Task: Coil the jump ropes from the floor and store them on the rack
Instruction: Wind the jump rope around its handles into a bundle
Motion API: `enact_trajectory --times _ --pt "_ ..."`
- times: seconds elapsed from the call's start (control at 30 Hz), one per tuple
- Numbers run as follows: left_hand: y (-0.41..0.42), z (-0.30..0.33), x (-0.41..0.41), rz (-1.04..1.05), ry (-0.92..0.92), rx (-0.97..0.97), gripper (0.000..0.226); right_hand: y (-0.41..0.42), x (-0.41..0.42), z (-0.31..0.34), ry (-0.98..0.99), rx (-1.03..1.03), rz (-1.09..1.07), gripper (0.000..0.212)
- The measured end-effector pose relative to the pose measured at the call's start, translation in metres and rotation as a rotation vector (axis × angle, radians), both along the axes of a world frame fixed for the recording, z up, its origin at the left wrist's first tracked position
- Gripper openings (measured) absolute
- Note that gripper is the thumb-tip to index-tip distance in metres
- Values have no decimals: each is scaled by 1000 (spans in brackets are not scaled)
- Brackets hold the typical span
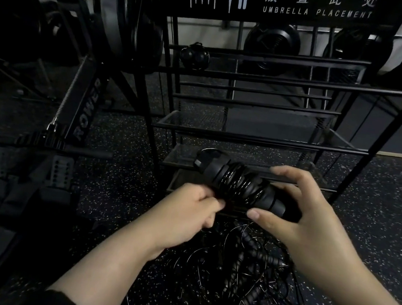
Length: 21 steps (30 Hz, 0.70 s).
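Above speckled floor, right grip clasps coiled jump rope; left grip pinches its cord.

The rack stood straight ahead on the floor, its sign across the top and a bundle hanging at its left side. The left hand and right hand held the coiled rope between them, just before the rack's lower shelf. Below the hands, a tangle of ropes lay on the floor. The rower sat left of the rack, with fans behind.
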<state>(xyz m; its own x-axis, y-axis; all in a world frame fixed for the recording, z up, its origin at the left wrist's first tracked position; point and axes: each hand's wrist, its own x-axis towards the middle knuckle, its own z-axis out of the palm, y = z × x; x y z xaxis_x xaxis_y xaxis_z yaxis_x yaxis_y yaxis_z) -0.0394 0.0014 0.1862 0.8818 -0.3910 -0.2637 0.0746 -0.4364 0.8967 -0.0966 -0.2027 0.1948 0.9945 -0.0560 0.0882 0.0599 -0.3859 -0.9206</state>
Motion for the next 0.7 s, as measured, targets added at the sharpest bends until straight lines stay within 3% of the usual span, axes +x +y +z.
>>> enact_trajectory --times 0.1,0.27,0.43,0.7 --pt "-1 -2 -2 -61 3 60 18 1 1 -3 -4 -6 -14 63" --pt "-2 -5 1 -48 -112 148 21 2 3 -8 32 -80 -51 67" --pt "0 -8 3 -51 -310 349 22 1 7 -13 83 -226 -58 75" --pt "11 3 1 -130 -469 491 16 -18 15 -26 295 -520 34 88"
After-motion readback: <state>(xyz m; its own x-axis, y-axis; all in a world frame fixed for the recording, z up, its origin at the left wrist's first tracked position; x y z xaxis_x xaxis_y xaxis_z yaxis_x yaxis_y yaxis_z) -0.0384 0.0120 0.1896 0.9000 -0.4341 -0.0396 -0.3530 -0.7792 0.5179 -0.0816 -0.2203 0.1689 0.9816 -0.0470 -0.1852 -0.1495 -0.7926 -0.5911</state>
